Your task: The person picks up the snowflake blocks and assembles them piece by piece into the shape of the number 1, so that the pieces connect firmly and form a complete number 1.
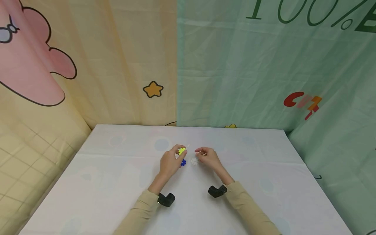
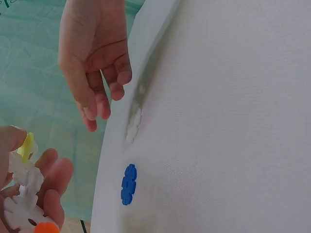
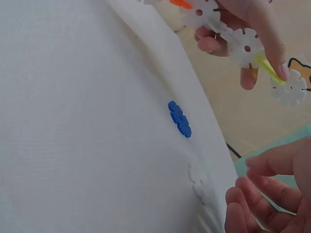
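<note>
My left hand grips a chain of interlocked plastic snowflake discs, raised off the table. In the right wrist view, white discs join edge to edge with a yellow disc and an orange disc; another white disc sticks out past the thumb. My right hand hovers a little to the right, fingers loosely bent, nothing held. Below the hands, a blue disc and a loose white disc lie flat on the table, side by side and apart.
A pale cloth covers the table, its far edge behind the hands. Printed curtains hang around it, yellow on the left and green on the right. Each wrist wears a black camera.
</note>
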The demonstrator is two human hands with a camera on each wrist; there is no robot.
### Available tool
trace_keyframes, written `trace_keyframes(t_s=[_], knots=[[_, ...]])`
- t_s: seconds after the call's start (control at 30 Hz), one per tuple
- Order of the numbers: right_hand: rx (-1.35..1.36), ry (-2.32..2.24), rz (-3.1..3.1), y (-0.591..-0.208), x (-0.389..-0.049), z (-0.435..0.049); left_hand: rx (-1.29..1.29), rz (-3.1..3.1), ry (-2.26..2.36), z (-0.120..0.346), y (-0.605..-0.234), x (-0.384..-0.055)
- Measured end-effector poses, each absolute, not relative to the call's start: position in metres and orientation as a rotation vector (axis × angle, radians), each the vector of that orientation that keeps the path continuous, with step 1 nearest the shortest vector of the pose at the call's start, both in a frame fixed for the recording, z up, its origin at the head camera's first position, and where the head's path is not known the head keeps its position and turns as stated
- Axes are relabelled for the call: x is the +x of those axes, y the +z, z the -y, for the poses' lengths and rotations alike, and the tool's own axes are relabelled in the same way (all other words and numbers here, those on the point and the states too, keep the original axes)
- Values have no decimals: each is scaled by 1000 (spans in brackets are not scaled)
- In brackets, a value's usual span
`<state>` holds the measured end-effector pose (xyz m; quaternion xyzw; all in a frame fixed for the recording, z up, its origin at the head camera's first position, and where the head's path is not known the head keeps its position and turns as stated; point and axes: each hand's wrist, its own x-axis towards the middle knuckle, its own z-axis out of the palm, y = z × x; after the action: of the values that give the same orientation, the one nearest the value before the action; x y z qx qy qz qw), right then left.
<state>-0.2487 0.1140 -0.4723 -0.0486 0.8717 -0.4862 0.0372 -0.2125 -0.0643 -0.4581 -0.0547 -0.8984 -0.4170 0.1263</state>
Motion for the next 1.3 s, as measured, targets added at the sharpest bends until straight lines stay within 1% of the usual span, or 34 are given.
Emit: trace_keyframes(t_s=[0.33, 0.6, 1.03, 1.3], knots=[[-285, -1079, -2880, -478, -245, -107, -155, 2670, -1209, 69, -458, -212], [-319, -999, -2916, -481, -242, -106, -165, 2676, -1254, 73, -458, -209], [-291, -1209, -2901, -479, -235, -104, -195, 2643, -1216, 74, -458, -206], [-267, -1439, -2853, -462, -235, -105, -173, 2674, -1228, 73, -458, -207]])
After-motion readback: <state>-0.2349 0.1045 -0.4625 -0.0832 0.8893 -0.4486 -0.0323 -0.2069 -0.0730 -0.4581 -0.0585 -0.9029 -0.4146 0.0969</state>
